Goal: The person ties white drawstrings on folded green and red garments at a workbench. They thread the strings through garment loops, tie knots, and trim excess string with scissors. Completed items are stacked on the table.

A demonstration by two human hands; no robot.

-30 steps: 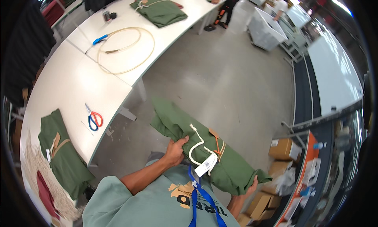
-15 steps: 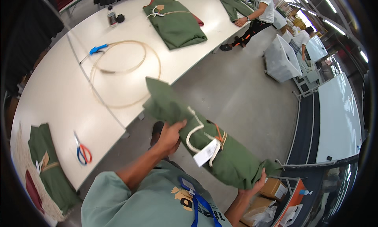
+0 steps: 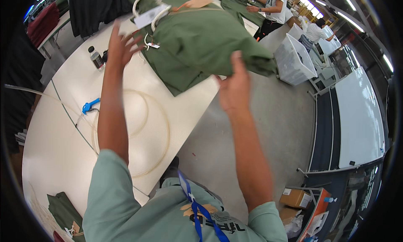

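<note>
A folded green garment (image 3: 197, 36), tied with white cord and carrying a white tag (image 3: 151, 16) and a tan label (image 3: 194, 3), is over the far part of the table, on top of another folded green garment (image 3: 168, 76). My left hand (image 3: 121, 48) is beside its left end, fingers spread and holding nothing. At the near right edge of the upper garment is my right hand (image 3: 235, 86), slightly blurred. Its fingers are apart and overlap the cloth without closing round it.
On the white table (image 3: 63, 137) lie a blue air gun (image 3: 90, 105) with a coiled clear hose (image 3: 168, 132), a bottle (image 3: 95, 58) and another green bundle (image 3: 65, 212). A co-worker (image 3: 275, 6) stands at the far end. A white bin (image 3: 296, 61) and cartons (image 3: 296, 198) are at the right.
Both hands have moved forward and up from in front of my body. The green bundle they held is now over the garment on the table, and the left hand has let go.
</note>
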